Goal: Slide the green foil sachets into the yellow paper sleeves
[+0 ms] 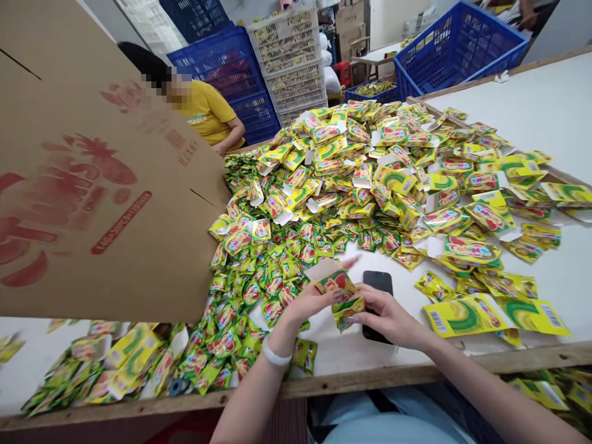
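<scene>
My left hand (pixel 308 302) is closed around a small printed candy box (pixel 333 279) whose pale flap stands up. Just in front of the box's lower end, my right hand (pixel 391 313) pinches a green and yellow candy packet (pixel 346 312). Packet and box look to be touching, though the fingers hide part of the contact. Partly under my right hand lies a black phone (pixel 378 285) on the white table (pixel 407 277). Loose green packets (pixel 272 287) spread to the left of my hands. Beyond them rises a heap of yellow candy boxes (pixel 351 166).
A large cardboard carton (pixel 115 185) stands at the left. Flattened yellow boxes (pixel 494 316) lie to the right. Across the table sits a person in a yellow shirt (pixel 210 111). Blue crates (pixel 462 49) and stacked white crates (pixel 293 61) stand behind. A wooden rim (pixel 333 385) edges the table.
</scene>
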